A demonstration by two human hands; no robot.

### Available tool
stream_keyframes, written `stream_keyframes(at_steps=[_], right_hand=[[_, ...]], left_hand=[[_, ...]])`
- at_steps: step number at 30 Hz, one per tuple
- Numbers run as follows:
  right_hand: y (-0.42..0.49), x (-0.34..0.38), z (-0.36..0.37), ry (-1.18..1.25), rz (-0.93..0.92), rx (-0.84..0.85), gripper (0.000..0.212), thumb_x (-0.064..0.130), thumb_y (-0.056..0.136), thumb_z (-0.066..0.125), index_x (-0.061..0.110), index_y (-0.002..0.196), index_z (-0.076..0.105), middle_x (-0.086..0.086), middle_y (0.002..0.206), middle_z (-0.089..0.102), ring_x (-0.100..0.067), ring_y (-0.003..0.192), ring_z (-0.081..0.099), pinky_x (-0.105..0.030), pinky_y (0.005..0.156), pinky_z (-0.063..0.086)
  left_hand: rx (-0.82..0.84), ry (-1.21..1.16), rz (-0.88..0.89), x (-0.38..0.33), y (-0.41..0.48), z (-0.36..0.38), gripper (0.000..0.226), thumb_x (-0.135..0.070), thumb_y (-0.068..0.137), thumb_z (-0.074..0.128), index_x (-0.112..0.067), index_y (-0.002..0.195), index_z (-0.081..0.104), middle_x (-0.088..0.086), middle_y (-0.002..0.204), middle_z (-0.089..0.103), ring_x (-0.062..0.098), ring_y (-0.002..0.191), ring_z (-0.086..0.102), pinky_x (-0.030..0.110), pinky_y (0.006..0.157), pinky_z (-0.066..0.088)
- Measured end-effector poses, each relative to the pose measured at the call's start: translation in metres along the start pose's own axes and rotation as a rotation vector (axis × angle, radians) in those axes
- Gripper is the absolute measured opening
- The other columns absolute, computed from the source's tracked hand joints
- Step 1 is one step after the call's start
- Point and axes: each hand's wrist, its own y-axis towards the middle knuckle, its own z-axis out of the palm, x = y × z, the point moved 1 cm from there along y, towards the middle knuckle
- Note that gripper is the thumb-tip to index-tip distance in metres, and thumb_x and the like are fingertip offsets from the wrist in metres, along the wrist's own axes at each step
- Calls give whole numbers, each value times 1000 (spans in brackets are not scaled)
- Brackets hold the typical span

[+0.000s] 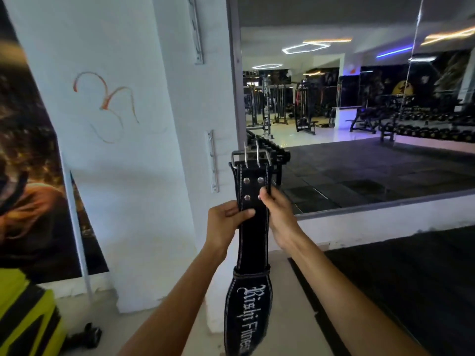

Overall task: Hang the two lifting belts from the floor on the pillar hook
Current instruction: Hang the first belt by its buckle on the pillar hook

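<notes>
A black lifting belt (pixel 253 237) with white stitching and white lettering hangs upright in front of me. Its steel two-prong buckle (pixel 250 156) is at the top. My left hand (pixel 226 222) grips the strap's left edge below the rivets. My right hand (pixel 276 209) pinches the right edge a little higher. A metal hook rail (pixel 212 160) is fixed upright on the white pillar (pixel 144 150), just left of the buckle; a second hook rail (pixel 196 29) sits higher up. The buckle is apart from the rail. Only one belt is in view.
A large wall mirror (pixel 359 111) to the right reflects gym machines and dumbbell racks. A dark poster (pixel 28 176) covers the wall at left. A yellow and black object (pixel 25 317) stands at the lower left, with a small black item (pixel 87 335) on the floor. Black floor mats (pixel 411 291) lie at right.
</notes>
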Motion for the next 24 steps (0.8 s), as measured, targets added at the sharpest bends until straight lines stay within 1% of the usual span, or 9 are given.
stream_keyframes(at_steps=[3, 6, 9, 13, 15, 16, 19, 22, 24], right_hand=[[4, 16, 7, -129, -98, -12, 9, 16, 87, 59, 19, 91, 67, 4, 86, 70, 2, 73, 68, -14, 67, 53], [-5, 13, 8, -237, -156, -25, 13, 10, 81, 66, 3, 92, 69, -1, 80, 72, -2, 69, 68, -14, 66, 54], [-31, -14, 0, -238, -73, -35, 8, 4, 79, 67, 6, 86, 69, 9, 68, 74, -1, 66, 70, -12, 61, 52], [-59, -32, -20, -362, 44, 4, 17, 3, 77, 69, -9, 89, 68, -5, 75, 74, -6, 65, 70, -19, 65, 52], [-58, -17, -20, -266, 88, -12, 20, 7, 82, 64, -8, 96, 66, 7, 68, 73, 0, 61, 67, -13, 61, 51], [-53, -5, -16, -204, 71, -30, 21, 12, 86, 60, -1, 101, 66, 8, 73, 73, 0, 65, 68, -13, 62, 52], [-30, 35, -2, -97, -56, -69, 22, 23, 91, 52, 17, 108, 64, -5, 100, 70, -16, 91, 67, -30, 82, 55], [-15, 52, 4, 68, -51, -147, 18, 19, 90, 55, 14, 101, 67, -8, 98, 69, -26, 96, 65, -41, 90, 52], [-11, 51, -3, 102, -34, -239, 16, 18, 87, 58, 13, 98, 69, -9, 102, 69, -30, 108, 61, -45, 99, 46]], left_hand=[[-39, -59, 82, -25, 4, -3, 24, 6, 76, 68, 0, 98, 72, 3, 79, 77, 18, 75, 72, 26, 69, 58], [-78, -113, 128, -45, 14, -8, 23, 5, 77, 67, 5, 100, 69, 2, 76, 76, 18, 73, 71, 27, 68, 58], [-91, -158, 142, -53, 16, -10, 22, 4, 78, 66, 5, 100, 69, 1, 77, 76, 17, 75, 70, 26, 67, 58], [-67, -169, 111, -39, 6, -7, 24, 2, 80, 66, 5, 104, 69, 4, 83, 76, 19, 79, 72, 26, 69, 58], [-60, -180, 104, -38, 5, -4, 24, 1, 80, 65, 4, 104, 69, 4, 84, 76, 19, 80, 72, 26, 70, 58], [-45, -186, 109, -41, 5, 0, 23, 1, 80, 65, 3, 103, 69, 3, 84, 76, 18, 80, 72, 26, 70, 58], [15, -203, 115, -53, 6, 14, 22, 3, 80, 65, 2, 101, 70, 1, 81, 77, 16, 78, 72, 24, 69, 58], [37, -175, 114, -46, 0, 22, 15, -1, 83, 64, 0, 96, 70, -4, 74, 76, 10, 72, 70, 23, 67, 57], [76, -16, 66, -19, -21, 19, 6, -4, 82, 66, -4, 84, 72, -7, 66, 73, 6, 65, 68, 22, 64, 53]])
